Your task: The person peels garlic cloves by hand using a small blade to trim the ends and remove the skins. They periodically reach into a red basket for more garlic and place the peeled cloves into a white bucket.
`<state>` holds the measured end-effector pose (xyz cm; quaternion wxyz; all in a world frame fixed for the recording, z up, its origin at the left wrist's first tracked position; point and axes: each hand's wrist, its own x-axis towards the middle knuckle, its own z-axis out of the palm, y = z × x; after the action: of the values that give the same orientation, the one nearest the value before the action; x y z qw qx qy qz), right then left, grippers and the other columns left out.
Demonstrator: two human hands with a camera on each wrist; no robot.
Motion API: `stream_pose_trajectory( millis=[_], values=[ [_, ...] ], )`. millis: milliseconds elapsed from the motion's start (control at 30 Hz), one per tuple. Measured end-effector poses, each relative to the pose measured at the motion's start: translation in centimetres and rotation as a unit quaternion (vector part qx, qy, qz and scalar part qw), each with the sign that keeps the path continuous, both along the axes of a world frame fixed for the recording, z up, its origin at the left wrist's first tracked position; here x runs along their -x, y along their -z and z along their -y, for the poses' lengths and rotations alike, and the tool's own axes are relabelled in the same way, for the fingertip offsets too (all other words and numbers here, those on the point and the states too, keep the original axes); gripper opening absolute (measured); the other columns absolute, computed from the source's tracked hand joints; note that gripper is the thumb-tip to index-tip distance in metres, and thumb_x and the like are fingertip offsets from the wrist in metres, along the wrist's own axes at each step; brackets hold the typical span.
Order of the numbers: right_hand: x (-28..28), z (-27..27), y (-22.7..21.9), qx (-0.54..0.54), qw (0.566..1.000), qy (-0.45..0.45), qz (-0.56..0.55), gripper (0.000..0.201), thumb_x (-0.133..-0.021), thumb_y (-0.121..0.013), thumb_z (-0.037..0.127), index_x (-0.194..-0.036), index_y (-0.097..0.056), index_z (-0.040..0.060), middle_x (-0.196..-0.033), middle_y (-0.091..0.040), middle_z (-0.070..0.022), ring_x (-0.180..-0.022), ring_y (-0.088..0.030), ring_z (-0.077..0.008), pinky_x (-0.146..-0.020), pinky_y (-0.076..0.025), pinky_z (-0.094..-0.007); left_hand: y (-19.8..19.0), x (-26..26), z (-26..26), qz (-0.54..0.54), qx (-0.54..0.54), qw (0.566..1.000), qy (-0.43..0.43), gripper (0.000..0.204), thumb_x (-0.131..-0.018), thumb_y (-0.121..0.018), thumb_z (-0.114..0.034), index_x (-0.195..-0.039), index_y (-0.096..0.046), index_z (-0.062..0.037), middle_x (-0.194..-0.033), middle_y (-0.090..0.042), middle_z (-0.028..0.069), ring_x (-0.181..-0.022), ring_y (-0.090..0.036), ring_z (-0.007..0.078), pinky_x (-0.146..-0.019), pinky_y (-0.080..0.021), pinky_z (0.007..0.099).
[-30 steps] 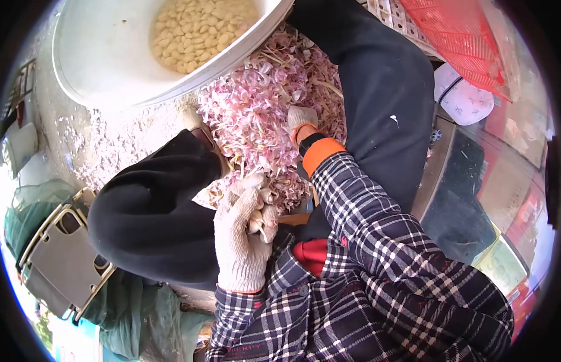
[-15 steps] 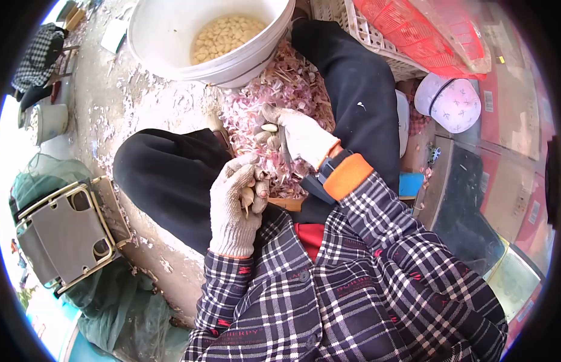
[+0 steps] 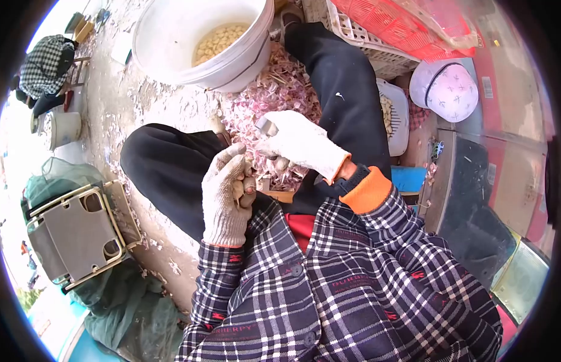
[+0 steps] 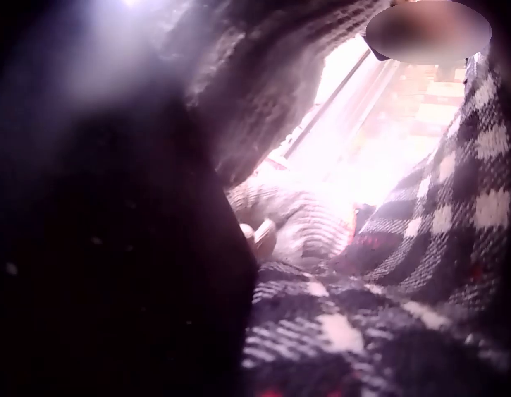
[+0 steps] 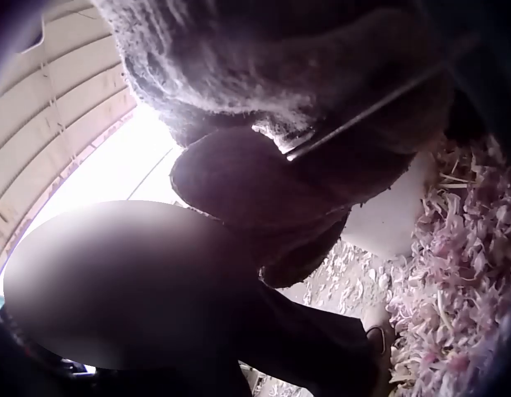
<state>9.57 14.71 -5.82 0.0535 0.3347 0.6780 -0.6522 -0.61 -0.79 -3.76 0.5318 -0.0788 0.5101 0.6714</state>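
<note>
In the head view my left hand (image 3: 226, 196), in a knitted white glove, curls its fingers around garlic cloves (image 3: 238, 188) in front of my chest. My right hand (image 3: 301, 143), gloved too, is just to the right with its fingertips close to the left hand's. A thin straight blade, seemingly a small knife (image 5: 363, 114), crosses between the palm and bent fingers of the right hand in the right wrist view. Its handle is hidden. Below both hands lies a heap of pink garlic skins (image 3: 271, 90) between the legs.
A big white tub (image 3: 190, 42) with peeled cloves (image 3: 220, 43) in liquid stands ahead. To the right are a white basket (image 3: 396, 117), a red crate (image 3: 401, 27) and a pale hat (image 3: 444, 92). A folding chair (image 3: 75, 232) stands left; another person (image 3: 46, 67) sits far left.
My right hand has risen from the heap of skins toward the left hand and turned over. A pale clove showed at its fingers half a second ago. The head view has shifted.
</note>
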Motion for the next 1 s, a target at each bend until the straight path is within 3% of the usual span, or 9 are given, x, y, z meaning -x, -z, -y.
stream_pose_trajectory(
  millis=[67,167,267,400,667,800,867,933,1000],
  values=[
    [-0.2,0.2,-0.7,-0.091,0.994,-0.04,-0.045,0.008,-0.09,-0.063,0.011,-0.091,-0.062,0.0027,-0.067,-0.064,-0.004,-0.05,-0.061,-0.0103,-0.045,-0.049,-0.0237,0.1,0.1,-0.3,-0.017,-0.001,1.0,0.014,0.026,-0.092,-0.063,-0.012,-0.114,-0.06,0.0008,-0.079,-0.06,0.0058,-0.052,-0.053,0.0105,-0.039,-0.034,0.0182],
    [-1.4,1.1,-1.9,0.261,0.953,0.095,-0.122,0.014,-0.089,-0.066,0.009,-0.1,-0.061,0.0026,-0.071,-0.066,-0.0031,-0.052,-0.058,-0.0057,-0.045,-0.045,-0.0194,0.5,0.1,-0.4,-0.043,-0.006,0.999,0.003,0.028,-0.094,-0.061,-0.015,-0.116,-0.06,0.0012,-0.083,-0.063,0.0058,-0.056,-0.055,0.01,-0.041,-0.036,0.0186],
    [-2.5,0.5,-1.5,0.33,0.93,0.042,-0.155,0.02,-0.084,-0.065,0.005,-0.102,-0.06,0.0,-0.075,-0.066,-0.0068,-0.057,-0.063,-0.0126,-0.048,-0.049,-0.0245,0.2,0.2,-0.8,-0.001,-0.004,1.0,-0.009,0.031,-0.095,-0.06,-0.018,-0.118,-0.059,0.0025,-0.087,-0.063,0.0059,-0.062,-0.057,0.0095,-0.043,-0.037,0.0192],
    [-3.1,0.4,-1.7,0.369,0.911,0.065,-0.172,0.026,-0.086,-0.066,0.008,-0.109,-0.062,-0.0033,-0.08,-0.068,-0.0074,-0.058,-0.061,-0.0081,-0.047,-0.046,-0.0171,0.0,0.3,-0.6,0.035,-0.075,0.996,-0.025,0.035,-0.092,-0.057,-0.009,-0.123,-0.057,0.0055,-0.091,-0.064,0.0085,-0.072,-0.063,0.0173,-0.055,-0.051,0.0259],
    [-11.9,-5.2,-4.2,0.238,0.902,0.282,-0.225,0.033,-0.09,-0.068,0.015,-0.115,-0.055,-0.002,-0.09,-0.067,-0.0097,-0.062,-0.064,-0.0094,-0.042,-0.037,-0.0156,-0.3,0.5,-0.2,0.082,-0.116,0.99,0.022,0.041,-0.091,-0.057,-0.008,-0.13,-0.052,0.0045,-0.116,-0.065,0.0192,-0.09,-0.067,0.0235,-0.064,-0.055,0.0275],
    [-17.6,-7.5,-1.0,-0.016,0.91,0.412,-0.039,0.039,-0.089,-0.071,0.021,-0.12,-0.058,0.002,-0.095,-0.066,-0.0032,-0.064,-0.061,-0.0074,-0.046,-0.041,-0.0179,-1.2,-0.1,-0.7,0.067,-0.109,0.991,0.048,0.048,-0.091,-0.057,-0.009,-0.135,-0.047,0.0084,-0.122,-0.059,0.021,-0.094,-0.062,0.0245,-0.067,-0.053,0.0232],
    [-19.5,-8.7,1.6,-0.083,0.914,0.393,-0.055,0.04,-0.09,-0.07,0.025,-0.122,-0.058,0.0045,-0.092,-0.066,-0.0016,-0.064,-0.061,-0.0089,-0.05,-0.045,-0.022,-1.4,-0.4,-1.0,0.043,-0.098,0.992,0.063,0.046,-0.091,-0.057,-0.009,-0.133,-0.048,0.0083,-0.121,-0.06,0.0213,-0.092,-0.063,0.0239,-0.064,-0.053,0.0226],
    [-18.4,-8.2,-1.0,-0.227,0.881,0.362,0.2,0.041,-0.091,-0.069,0.029,-0.122,-0.058,0.0049,-0.093,-0.067,-0.0035,-0.064,-0.062,-0.0103,-0.053,-0.048,-0.0248,-1.7,-0.5,-0.7,0.019,-0.08,0.994,0.074,0.044,-0.091,-0.058,-0.009,-0.131,-0.05,0.0082,-0.12,-0.061,0.0216,-0.091,-0.063,0.0232,-0.062,-0.052,0.022],
    [-16.8,-7.8,-2.7,-0.22,0.883,0.352,0.221,0.046,-0.091,-0.068,0.034,-0.123,-0.056,0.0038,-0.094,-0.067,-0.0044,-0.063,-0.062,-0.0103,-0.054,-0.048,-0.0252,-1.9,-0.3,-0.8,-0.012,-0.062,0.995,0.076,0.039,-0.092,-0.056,-0.01,-0.127,-0.052,0.0078,-0.116,-0.064,0.0216,-0.085,-0.064,0.022,-0.055,-0.05,0.0202]
  ],
)
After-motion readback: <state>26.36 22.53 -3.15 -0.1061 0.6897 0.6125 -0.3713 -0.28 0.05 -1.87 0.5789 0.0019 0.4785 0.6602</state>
